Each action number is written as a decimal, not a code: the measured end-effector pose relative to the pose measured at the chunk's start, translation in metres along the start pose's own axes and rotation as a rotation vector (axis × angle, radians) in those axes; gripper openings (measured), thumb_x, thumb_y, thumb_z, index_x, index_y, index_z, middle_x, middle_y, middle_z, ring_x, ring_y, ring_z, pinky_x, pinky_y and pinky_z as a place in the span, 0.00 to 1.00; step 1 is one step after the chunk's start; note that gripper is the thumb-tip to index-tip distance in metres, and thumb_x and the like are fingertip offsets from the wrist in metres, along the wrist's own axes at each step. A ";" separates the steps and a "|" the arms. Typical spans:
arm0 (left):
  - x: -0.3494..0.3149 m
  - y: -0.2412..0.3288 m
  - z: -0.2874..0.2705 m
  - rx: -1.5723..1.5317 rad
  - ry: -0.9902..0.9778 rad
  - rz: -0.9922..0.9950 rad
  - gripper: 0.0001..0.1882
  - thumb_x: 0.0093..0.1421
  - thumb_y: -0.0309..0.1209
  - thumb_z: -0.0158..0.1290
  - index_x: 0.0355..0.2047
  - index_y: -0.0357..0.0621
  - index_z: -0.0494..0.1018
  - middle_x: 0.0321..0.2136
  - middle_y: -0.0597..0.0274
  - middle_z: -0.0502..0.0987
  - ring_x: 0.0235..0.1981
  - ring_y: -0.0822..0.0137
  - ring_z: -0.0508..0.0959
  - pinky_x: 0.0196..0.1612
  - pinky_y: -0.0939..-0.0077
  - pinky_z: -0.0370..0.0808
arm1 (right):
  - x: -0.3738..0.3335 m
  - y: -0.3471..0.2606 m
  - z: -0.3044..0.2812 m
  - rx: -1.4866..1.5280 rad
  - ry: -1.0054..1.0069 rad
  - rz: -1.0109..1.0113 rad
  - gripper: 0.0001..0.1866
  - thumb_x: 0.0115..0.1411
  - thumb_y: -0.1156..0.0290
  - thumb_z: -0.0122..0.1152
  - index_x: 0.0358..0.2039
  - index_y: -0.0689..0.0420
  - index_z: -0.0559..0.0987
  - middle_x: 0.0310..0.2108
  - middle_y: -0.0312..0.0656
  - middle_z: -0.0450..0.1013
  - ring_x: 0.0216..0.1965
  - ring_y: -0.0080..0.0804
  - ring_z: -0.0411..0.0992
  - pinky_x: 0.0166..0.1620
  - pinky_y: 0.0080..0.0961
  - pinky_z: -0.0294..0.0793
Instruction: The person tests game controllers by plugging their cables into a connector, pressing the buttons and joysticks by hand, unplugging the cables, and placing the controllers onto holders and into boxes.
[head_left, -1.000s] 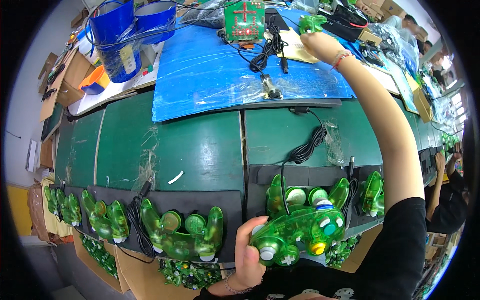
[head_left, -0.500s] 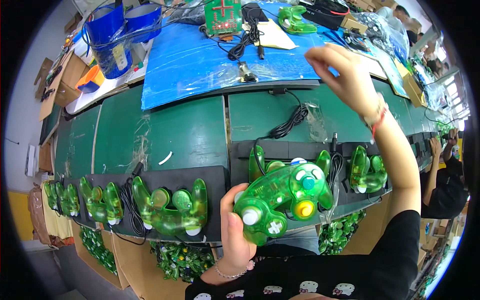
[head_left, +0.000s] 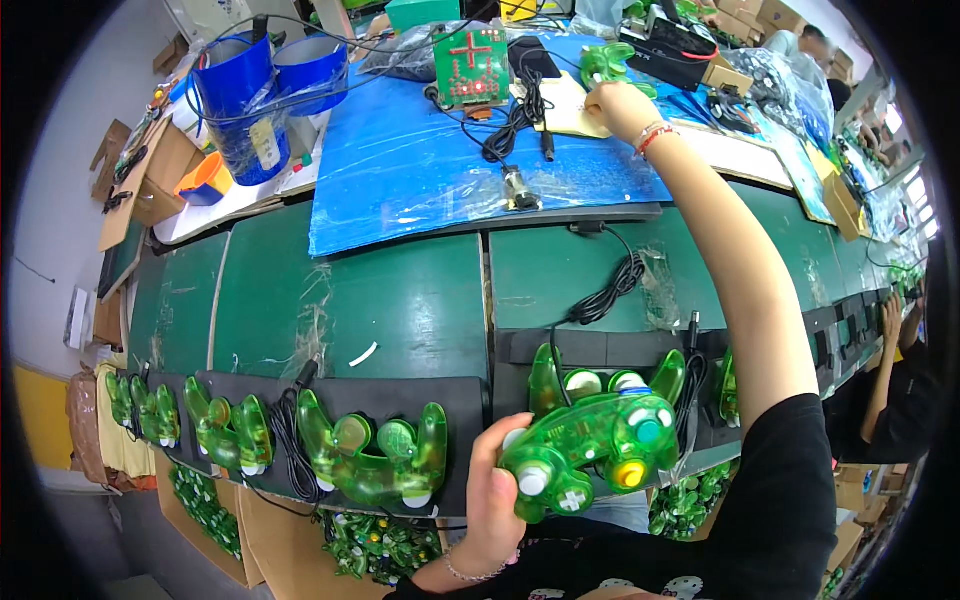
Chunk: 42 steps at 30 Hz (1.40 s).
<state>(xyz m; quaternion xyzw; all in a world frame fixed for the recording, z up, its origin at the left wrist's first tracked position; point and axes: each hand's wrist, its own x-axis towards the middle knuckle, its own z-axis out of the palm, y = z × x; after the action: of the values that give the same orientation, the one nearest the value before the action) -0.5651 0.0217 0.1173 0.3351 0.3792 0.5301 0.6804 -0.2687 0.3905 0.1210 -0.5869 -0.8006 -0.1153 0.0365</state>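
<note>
My left hand (head_left: 492, 500) grips a translucent green game controller (head_left: 590, 445) by its left side, its white stick, yellow stick and grey-white cross pad facing up. My right arm stretches far forward over the blue sheet (head_left: 400, 180). There my right hand (head_left: 622, 110), fingers curled together, rests at a pale yellow paper pad (head_left: 570, 108), just in front of another green controller (head_left: 606, 66). Whatever is between those fingers is too small to make out. Behind the held controller, a further green controller (head_left: 545, 385) lies on a black foam pad.
More green controllers (head_left: 370, 455) lie along black foam pads on the green bench (head_left: 380, 300). A circuit board (head_left: 472, 68) stands on the sheet beside coiled black cables (head_left: 515, 125). Blue bins (head_left: 240, 110) stand far left. Cardboard boxes of green parts (head_left: 375, 550) sit below. A co-worker's arm (head_left: 885, 350) shows right.
My right hand has reached forward, from above the sheet's right part to the yellow pad. My left hand still holds the controller. The whole view has shifted slightly.
</note>
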 end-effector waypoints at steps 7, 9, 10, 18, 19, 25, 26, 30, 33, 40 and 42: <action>0.003 -0.001 -0.006 0.019 -0.048 -0.040 0.35 0.60 0.53 0.37 0.53 0.31 0.53 0.44 0.50 0.66 0.44 0.64 0.70 0.47 0.71 0.67 | 0.016 -0.002 -0.007 -0.232 -0.107 -0.172 0.06 0.48 0.73 0.54 0.25 0.58 0.79 0.26 0.50 0.75 0.31 0.44 0.75 0.35 0.33 0.74; 0.003 -0.001 -0.008 0.015 -0.056 -0.041 0.35 0.60 0.53 0.37 0.53 0.31 0.52 0.44 0.50 0.66 0.44 0.64 0.70 0.47 0.71 0.68 | 0.017 -0.006 -0.012 -0.289 -0.111 -0.193 0.05 0.48 0.74 0.54 0.24 0.58 0.79 0.26 0.49 0.75 0.31 0.43 0.75 0.35 0.32 0.75; 0.002 -0.001 -0.008 -0.038 -0.106 -0.055 0.34 0.61 0.51 0.37 0.53 0.31 0.53 0.47 0.51 0.63 0.46 0.66 0.67 0.49 0.73 0.64 | 0.017 -0.005 -0.013 -0.333 -0.142 -0.202 0.05 0.50 0.73 0.54 0.25 0.58 0.78 0.28 0.47 0.74 0.32 0.43 0.74 0.36 0.33 0.74; 0.002 -0.001 -0.008 -0.153 -0.206 -0.038 0.32 0.63 0.47 0.39 0.56 0.31 0.50 0.52 0.53 0.59 0.49 0.68 0.63 0.52 0.74 0.60 | 0.017 0.003 -0.011 -0.397 -0.089 -0.348 0.05 0.52 0.70 0.51 0.27 0.58 0.73 0.29 0.44 0.71 0.29 0.43 0.72 0.33 0.35 0.72; 0.003 0.000 -0.007 -0.152 -0.203 -0.039 0.32 0.63 0.47 0.39 0.56 0.31 0.50 0.52 0.53 0.59 0.49 0.68 0.63 0.52 0.74 0.60 | 0.015 -0.003 -0.012 -0.394 -0.090 -0.350 0.05 0.52 0.70 0.51 0.27 0.58 0.73 0.29 0.44 0.71 0.29 0.43 0.72 0.33 0.35 0.72; 0.002 0.001 -0.005 -0.069 -0.144 -0.032 0.35 0.61 0.52 0.38 0.54 0.30 0.51 0.44 0.50 0.66 0.43 0.67 0.69 0.46 0.75 0.66 | 0.001 -0.010 -0.014 -0.146 0.015 -0.079 0.06 0.49 0.70 0.52 0.24 0.58 0.73 0.29 0.46 0.72 0.30 0.45 0.72 0.35 0.35 0.72; 0.001 0.001 -0.008 -0.131 -0.197 -0.038 0.33 0.62 0.49 0.39 0.55 0.31 0.50 0.47 0.52 0.63 0.46 0.68 0.66 0.49 0.75 0.63 | 0.000 -0.011 -0.013 -0.143 0.014 -0.079 0.06 0.49 0.70 0.52 0.24 0.58 0.73 0.29 0.46 0.72 0.30 0.45 0.72 0.35 0.35 0.72; -0.001 0.001 -0.007 -0.194 -0.258 -0.055 0.32 0.62 0.46 0.40 0.56 0.32 0.49 0.50 0.54 0.59 0.49 0.69 0.62 0.53 0.75 0.59 | -0.011 0.001 -0.009 0.063 0.122 -0.008 0.06 0.50 0.70 0.53 0.24 0.58 0.73 0.26 0.47 0.72 0.29 0.45 0.72 0.34 0.35 0.71; 0.002 0.001 0.001 -0.087 -0.176 -0.074 0.36 0.60 0.53 0.39 0.54 0.30 0.50 0.45 0.50 0.66 0.45 0.66 0.69 0.47 0.73 0.66 | -0.027 0.001 -0.019 0.199 0.252 -0.053 0.06 0.51 0.70 0.54 0.27 0.59 0.74 0.26 0.47 0.72 0.29 0.43 0.72 0.34 0.33 0.71; 0.006 0.008 0.004 -0.158 -0.080 -0.142 0.36 0.58 0.56 0.39 0.53 0.35 0.52 0.46 0.52 0.65 0.47 0.61 0.69 0.48 0.67 0.68 | -0.147 -0.108 -0.165 0.176 0.442 -0.509 0.10 0.43 0.80 0.61 0.29 0.57 0.75 0.27 0.39 0.70 0.28 0.33 0.71 0.31 0.26 0.71; 0.005 0.007 0.009 -0.169 -0.070 -0.101 0.34 0.60 0.54 0.37 0.53 0.36 0.53 0.47 0.51 0.65 0.47 0.60 0.69 0.51 0.66 0.66 | -0.194 -0.124 -0.197 0.308 0.260 -0.610 0.14 0.41 0.83 0.61 0.31 0.57 0.74 0.30 0.42 0.72 0.32 0.41 0.71 0.36 0.39 0.72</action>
<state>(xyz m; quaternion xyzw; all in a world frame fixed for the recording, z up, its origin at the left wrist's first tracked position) -0.5598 0.0278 0.1265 0.2752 0.3255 0.5133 0.7449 -0.3411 0.1296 0.2573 -0.2890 -0.9355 -0.0725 0.1897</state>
